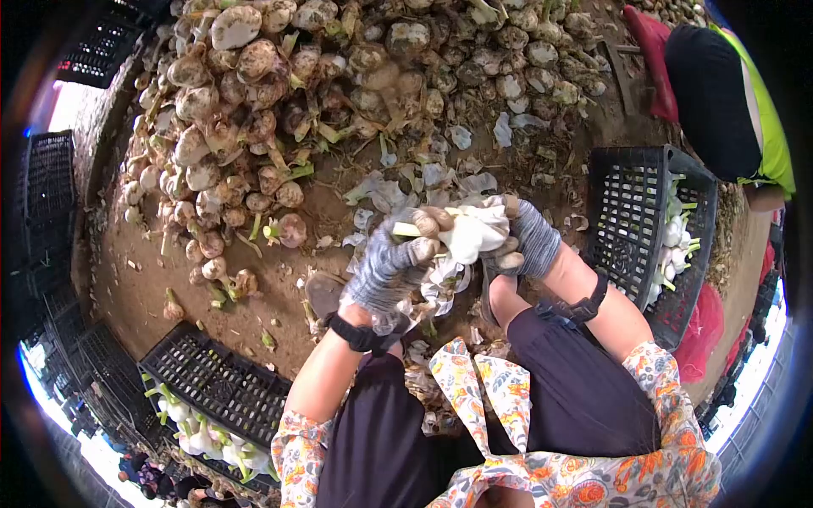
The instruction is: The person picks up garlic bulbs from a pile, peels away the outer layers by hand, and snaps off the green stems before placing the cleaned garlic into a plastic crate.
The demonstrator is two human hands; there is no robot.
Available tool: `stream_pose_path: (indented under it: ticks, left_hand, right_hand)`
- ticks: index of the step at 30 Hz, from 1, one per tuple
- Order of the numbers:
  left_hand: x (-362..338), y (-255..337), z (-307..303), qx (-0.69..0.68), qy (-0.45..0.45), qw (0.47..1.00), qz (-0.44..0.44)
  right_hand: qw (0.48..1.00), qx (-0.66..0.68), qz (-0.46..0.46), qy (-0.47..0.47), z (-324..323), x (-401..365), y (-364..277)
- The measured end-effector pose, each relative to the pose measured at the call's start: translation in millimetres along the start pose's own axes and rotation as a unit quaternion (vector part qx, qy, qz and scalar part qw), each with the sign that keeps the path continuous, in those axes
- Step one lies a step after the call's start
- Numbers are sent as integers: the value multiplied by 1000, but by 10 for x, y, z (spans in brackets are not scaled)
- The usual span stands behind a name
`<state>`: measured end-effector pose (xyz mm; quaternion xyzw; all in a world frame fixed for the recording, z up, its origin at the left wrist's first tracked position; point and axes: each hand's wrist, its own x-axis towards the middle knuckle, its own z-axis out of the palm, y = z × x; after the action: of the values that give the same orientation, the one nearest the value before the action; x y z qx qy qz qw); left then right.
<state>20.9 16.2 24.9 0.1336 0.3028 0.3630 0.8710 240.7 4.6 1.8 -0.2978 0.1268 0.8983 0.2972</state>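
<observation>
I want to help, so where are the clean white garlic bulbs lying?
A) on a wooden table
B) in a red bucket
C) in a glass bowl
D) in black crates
D: the clean white garlic bulbs lie in the black crate on the right and in a second black crate at lower left; the left hand and right hand grip one more garlic bulb.

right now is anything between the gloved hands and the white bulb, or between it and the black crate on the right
No. The left hand and right hand, both in grey gloves, grip the white peeled bulb directly. Toward the black plastic crate lie only the right hand itself and loose skin scraps.
</observation>
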Motion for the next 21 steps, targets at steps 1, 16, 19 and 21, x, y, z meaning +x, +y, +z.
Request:
stream_pose_path:
  ticks: [1, 16, 19, 21]
  left_hand:
    - [42, -121, -77, -53, -25, 998, 1]
    - [75, -151, -222, -285, 93, 951, -77]
    - [18, -67, -51, -262, 76, 960, -71]
    - [89, -149, -261, -240, 120, 962, -58]
  right_hand:
    - [1000, -1, 1, 0, 50, -25, 25]
    - [619, -665, -398, 127, 501, -67, 56]
    - [820, -506, -249, 101, 686, -203, 61]
    - [919, -288, -268, -40, 637, -336, -39]
